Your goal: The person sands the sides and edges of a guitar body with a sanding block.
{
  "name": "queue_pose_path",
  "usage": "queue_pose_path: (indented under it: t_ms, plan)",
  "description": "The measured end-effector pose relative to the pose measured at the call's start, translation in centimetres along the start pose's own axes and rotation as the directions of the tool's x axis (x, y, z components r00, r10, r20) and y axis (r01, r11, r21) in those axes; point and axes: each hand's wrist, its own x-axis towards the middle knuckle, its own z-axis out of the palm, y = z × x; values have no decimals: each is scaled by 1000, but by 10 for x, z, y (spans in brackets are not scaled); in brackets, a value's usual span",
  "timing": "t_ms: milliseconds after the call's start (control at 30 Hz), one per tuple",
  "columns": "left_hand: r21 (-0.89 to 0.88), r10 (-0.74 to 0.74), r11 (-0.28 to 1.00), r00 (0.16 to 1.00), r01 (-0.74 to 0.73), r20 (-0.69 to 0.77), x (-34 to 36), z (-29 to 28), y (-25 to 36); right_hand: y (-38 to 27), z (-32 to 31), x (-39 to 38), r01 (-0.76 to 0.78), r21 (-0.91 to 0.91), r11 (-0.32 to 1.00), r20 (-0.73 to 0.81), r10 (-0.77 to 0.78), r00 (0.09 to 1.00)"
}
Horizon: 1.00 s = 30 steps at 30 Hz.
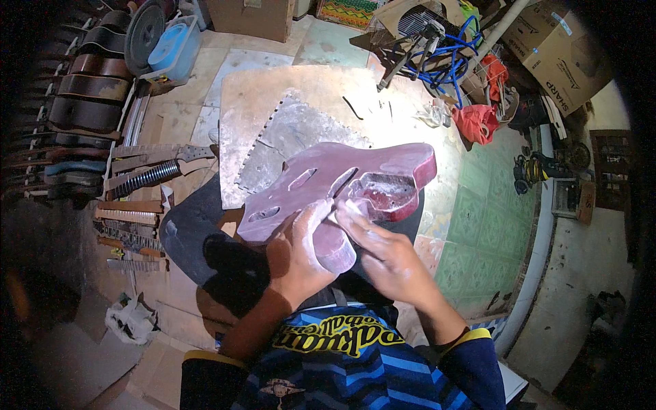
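Note:
A reddish-purple electric guitar body, dulled by whitish dust, lies tilted across my lap. It has several cut-out slots and a deep, dark red cavity on its right side. My left hand is closed round the near edge beside the rounded horn, its thumb and fingertips on top. My right hand presses its closed fingers to the body between horn and cavity. The fingertips of both hands meet there and are coated in white dust. Whatever the right fingers may pinch is hidden.
A pale board with a grey toothed-edge mat lies beyond the body. Guitar bodies are racked at left, above saws and rasps. A blue hose, a red bag and cardboard boxes sit far right.

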Motion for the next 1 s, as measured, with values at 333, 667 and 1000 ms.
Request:
queue_pose_path:
  t_ms: [333,667,1000]
  plan:
    - [21,-51,999,997,49,60,-4,-1,6,-11,-18,4,-27,-72,997,-1,27,1000]
    - [65,-83,995,993,77,89,-1,-2,8,-7,10,3,-202,-273,941,-148,166,975]
    - [51,30,998,999,-32,34,13,-4,9,17,14,2,17,31,999,-155,-12,988]
